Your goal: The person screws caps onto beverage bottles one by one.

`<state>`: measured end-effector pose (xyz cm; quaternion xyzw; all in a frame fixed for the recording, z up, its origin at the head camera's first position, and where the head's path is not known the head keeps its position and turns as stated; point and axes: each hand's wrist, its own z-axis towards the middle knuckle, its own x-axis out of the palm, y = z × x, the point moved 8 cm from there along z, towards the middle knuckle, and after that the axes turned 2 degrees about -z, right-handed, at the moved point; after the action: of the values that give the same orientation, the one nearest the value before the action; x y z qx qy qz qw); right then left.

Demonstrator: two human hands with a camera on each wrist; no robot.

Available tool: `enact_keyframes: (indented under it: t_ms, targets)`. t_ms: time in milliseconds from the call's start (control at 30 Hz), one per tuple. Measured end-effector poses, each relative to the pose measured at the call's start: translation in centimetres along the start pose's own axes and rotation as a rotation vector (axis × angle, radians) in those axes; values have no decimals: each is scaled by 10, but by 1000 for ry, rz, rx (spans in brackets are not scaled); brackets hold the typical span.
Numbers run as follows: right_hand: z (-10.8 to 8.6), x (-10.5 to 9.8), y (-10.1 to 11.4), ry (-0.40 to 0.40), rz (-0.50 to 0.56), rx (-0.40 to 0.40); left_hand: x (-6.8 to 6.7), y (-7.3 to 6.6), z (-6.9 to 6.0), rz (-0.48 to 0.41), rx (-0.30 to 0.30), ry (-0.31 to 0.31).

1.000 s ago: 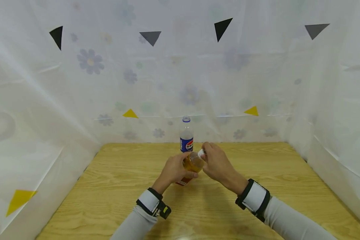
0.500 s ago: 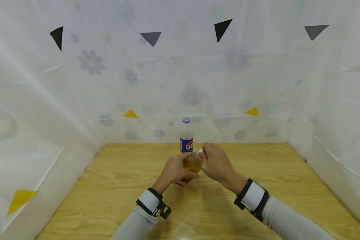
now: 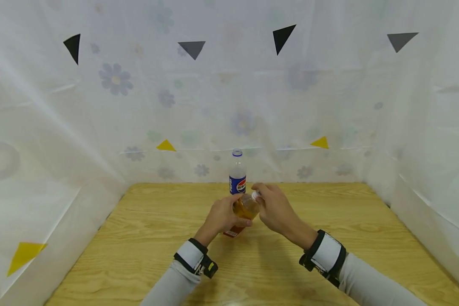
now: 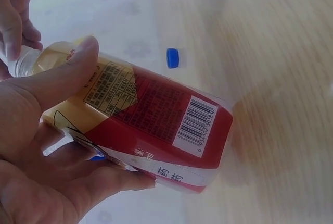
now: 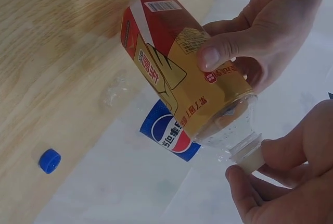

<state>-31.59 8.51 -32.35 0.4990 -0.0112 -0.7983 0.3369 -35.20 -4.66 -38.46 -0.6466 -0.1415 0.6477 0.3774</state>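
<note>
My left hand (image 3: 222, 216) grips a plastic drink bottle (image 4: 156, 114) with a gold and red label, its fingers and thumb around the upper body. The bottle leans, with its neck toward my right hand (image 3: 278, 210). A white cap (image 5: 252, 160) at the bottle's mouth is pinched between the right thumb and fingers. Behind the hands stands an uncapped, clear bottle with a blue Pepsi label (image 3: 237, 183), its lower part hidden. A blue bottle cap (image 5: 49, 161) lies on the table in both wrist views; the head view does not show it.
The wooden table (image 3: 145, 242) is bounded at the back and sides by a pale flower-patterned curtain (image 3: 222, 97). Black, grey and yellow triangles are fixed on the curtain.
The right fingers have turned at the white cap, covering more of it half a second ago than now. The left hand and both bottles stay practically in place.
</note>
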Motion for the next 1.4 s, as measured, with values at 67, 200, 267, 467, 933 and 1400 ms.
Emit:
enact_keyframes:
  t_ms: [67, 200, 267, 467, 933, 1400]
  targets:
    - [0, 0, 0, 7, 1, 1, 0, 0, 0, -2, -2, 2]
    - [0, 1, -1, 12, 8, 3, 0, 1, 0, -2, -6, 5]
    - [-1, 1, -2, -7, 8, -7, 0, 1, 0, 3, -3, 6]
    - [-3, -1, -4, -65, 6, -36, 2, -1, 1, -6, 21, 15]
    - [-2, -1, -4, -87, -8, -37, 1, -1, -1, 25, 25, -15]
    - [1, 3, -5, -82, -80, -19, 1, -3, -4, 33, 65, -63]
